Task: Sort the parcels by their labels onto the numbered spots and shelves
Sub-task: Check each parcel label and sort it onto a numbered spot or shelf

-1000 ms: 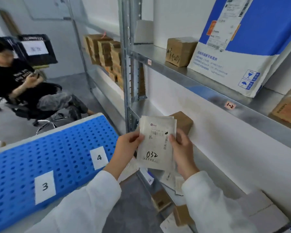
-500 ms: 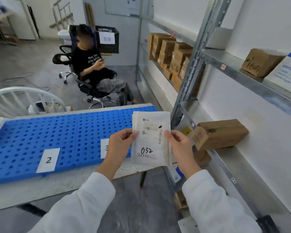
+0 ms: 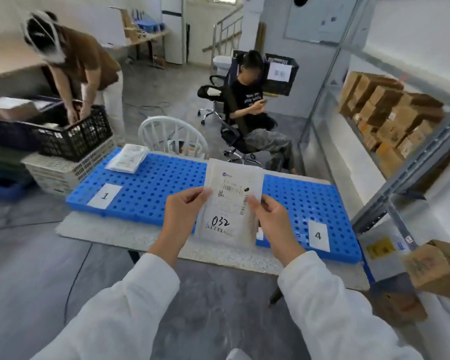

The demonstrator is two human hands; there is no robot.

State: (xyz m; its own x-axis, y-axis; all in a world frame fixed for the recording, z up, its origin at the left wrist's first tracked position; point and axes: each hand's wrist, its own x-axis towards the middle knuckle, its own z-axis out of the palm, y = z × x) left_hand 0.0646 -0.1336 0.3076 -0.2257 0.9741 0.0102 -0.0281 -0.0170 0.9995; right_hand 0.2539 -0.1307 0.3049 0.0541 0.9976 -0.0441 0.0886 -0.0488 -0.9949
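Note:
I hold a flat white parcel (image 3: 229, 203) upright in front of me, marked "032" by hand below a barcode label. My left hand (image 3: 182, 214) pinches its left edge and my right hand (image 3: 270, 216) pinches its right edge. Behind it lies a blue perforated board (image 3: 153, 193) on a table, with paper spot labels "1" (image 3: 105, 196) and "4" (image 3: 318, 235). The parcel covers the board's middle labels. Another white parcel (image 3: 127, 158) lies at the board's far left corner.
A metal shelf rack (image 3: 400, 178) stands at the right with cardboard boxes (image 3: 385, 118) on it and one box (image 3: 434, 266) close by. A person sits on an office chair (image 3: 234, 131) behind the table. Another person bends over a black crate (image 3: 70, 133) at the left. A white chair (image 3: 172, 136) stands behind the board.
My view has swung left from the shelves to the blue board. Spot labels 1 and 4 are in sight now. Both hands keep the same hold on the parcel.

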